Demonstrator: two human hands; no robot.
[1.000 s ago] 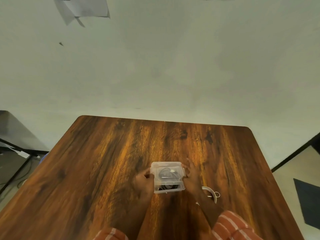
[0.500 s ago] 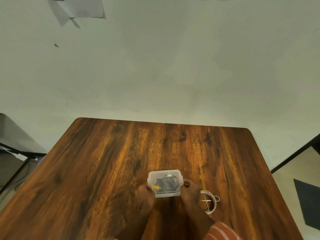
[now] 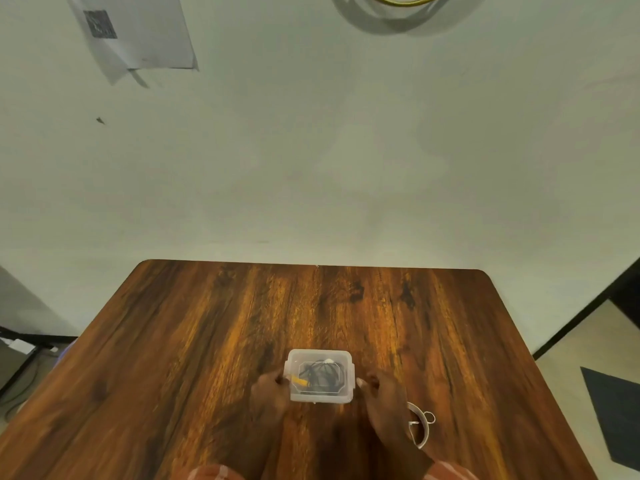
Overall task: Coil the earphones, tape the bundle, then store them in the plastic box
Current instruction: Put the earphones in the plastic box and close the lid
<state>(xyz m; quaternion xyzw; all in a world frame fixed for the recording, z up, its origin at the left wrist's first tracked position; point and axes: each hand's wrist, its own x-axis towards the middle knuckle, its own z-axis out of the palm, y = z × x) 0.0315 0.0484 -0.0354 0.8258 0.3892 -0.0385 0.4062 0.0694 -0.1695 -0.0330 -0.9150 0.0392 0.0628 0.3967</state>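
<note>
Plastic box (image 3: pixel 319 375): small, clear, rounded-corner rectangle with its translucent lid on; it sits flat on the worktop near the front edge, between the two hands
Earphones (image 3: pixel 322 375): thin black cord in a loose coil, seen through the lid inside the box; a small orange-yellow patch lies at the coil's left end, what it is cannot be told
Left hand (image 3: pixel 269 398): bare, at the box's left side; fingers (image 3: pixel 278 380) curled against the left side latch, pressed on the box
Right hand (image 3: pixel 382 400): bare, at the box's right side; fingers (image 3: pixel 363 382) bent and touching the right edge of the lid
Tape roll (image 3: pixel 420 426): thin ring, pale and glossy, lying on the worktop just right of the right wrist, partly hidden by it; a small loop shows at its far rim
Worktop (image 3: pixel 207 341): dark brown wood grain with amber streaks, smooth, rounded corners
Sleeves (image 3: pixel 207 472): orange-red cloth with pale stripes, at the bottom edge
Wall (image 3: pixel 311 150): plain, pale, matt
Paper sheet (image 3: pixel 135 32): white, fixed to the wall upper left, with a dark printed square
</note>
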